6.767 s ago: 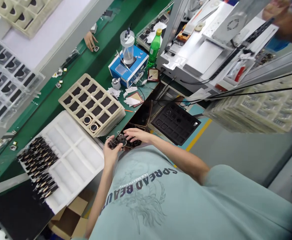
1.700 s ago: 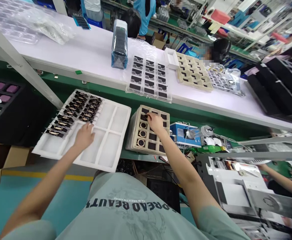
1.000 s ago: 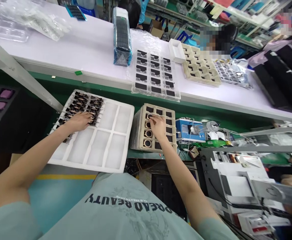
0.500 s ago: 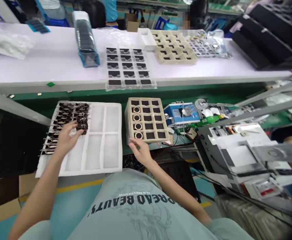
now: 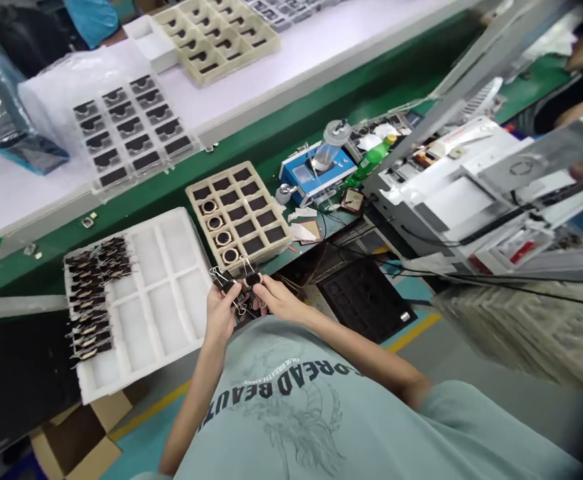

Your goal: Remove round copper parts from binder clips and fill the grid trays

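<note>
In front of my shirt, my hands are close together. My left hand (image 5: 222,310) is closed on a black binder clip (image 5: 222,281) with silver wire handles. Between the fingers of my right hand (image 5: 277,299) is another black binder clip (image 5: 252,278); whatever both clips grip is mostly hidden by my fingers. To the left, a white foam tray (image 5: 166,287) bears stacked rows of clipped dark parts (image 5: 88,293) in its left columns. Just beyond my hands is a beige compartment tray (image 5: 269,270) with round, gold-rimmed pieces (image 5: 222,238) in its left column and dark pads in its other cells.
A blue bench device (image 5: 316,175) and a green bottle (image 5: 374,160) stand beyond the beige tray. Grey machinery (image 5: 451,207) occupies the right. Clear plastic trays (image 5: 131,133) and another beige tray (image 5: 216,40) lie on the white shelf. An open cardboard box (image 5: 78,440) is on the floor.
My left hand has left the clipped parts on the foam tray and come right to meet my right hand, with binder clips now held between them. The view has turned to the right.
</note>
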### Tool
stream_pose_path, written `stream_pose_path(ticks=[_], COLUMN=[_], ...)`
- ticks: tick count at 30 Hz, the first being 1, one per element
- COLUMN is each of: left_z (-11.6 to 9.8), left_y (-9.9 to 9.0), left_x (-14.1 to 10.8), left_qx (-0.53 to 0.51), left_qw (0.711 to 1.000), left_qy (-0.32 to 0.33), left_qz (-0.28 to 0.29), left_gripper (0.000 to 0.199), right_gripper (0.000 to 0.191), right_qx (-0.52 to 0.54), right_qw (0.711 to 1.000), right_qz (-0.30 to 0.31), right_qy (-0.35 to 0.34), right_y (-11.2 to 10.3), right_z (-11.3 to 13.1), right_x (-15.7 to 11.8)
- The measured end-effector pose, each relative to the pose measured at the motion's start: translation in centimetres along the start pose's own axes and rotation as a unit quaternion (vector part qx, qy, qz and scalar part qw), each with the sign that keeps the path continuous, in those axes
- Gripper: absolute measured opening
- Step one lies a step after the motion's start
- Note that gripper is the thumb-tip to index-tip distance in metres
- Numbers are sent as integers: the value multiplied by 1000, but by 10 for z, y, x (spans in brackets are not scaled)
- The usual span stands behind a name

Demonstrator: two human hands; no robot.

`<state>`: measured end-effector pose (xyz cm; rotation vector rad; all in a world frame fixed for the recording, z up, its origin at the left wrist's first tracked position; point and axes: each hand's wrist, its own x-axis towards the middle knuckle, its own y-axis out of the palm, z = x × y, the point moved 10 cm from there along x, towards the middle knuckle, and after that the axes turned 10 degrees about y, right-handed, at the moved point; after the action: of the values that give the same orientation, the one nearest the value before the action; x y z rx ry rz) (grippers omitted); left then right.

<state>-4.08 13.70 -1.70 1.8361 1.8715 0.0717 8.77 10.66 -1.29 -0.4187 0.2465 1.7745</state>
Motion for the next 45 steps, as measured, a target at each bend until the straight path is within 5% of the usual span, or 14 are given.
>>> stream_pose_path(ticks=[8,19,24,28,32,37,41,45], left_z=[25,43,40,44,55,71,74,66], left_y=[49,93,86,80,77,54,35,18], left_x=[0,4,10,9,5,1,-1,-2], left_qx=[111,128,115,112,109,79,45,63], left_qw=[993,991,993,993,994,991,988,988], left_qy=[-51,-43,-15,-21,-33,-79,-101,-59], left_qz=[10,8,-15,-9,-4,-67,-110,-127], left_gripper=[42,38,37,37,39,32,27,34], right_gripper=[22,25,20,47,24,36,38,31], right_qx=[-13,201,201,177,-1,-149,-170,-166], right_qw=[999,979,978,983,1000,988,981,949], right_qz=[-11,36,52,42,14,12,-14,-59], right_qy=[-40,3,26,-1,-14,39,91,262], right_y=[-46,-73,-73,-72,-56,-40,-57,-86], right_z=[-4,-47,-59,-61,-44,-43,-89,-178], right_x=[-21,-37,-37,-32,-18,-18,-22,-8])
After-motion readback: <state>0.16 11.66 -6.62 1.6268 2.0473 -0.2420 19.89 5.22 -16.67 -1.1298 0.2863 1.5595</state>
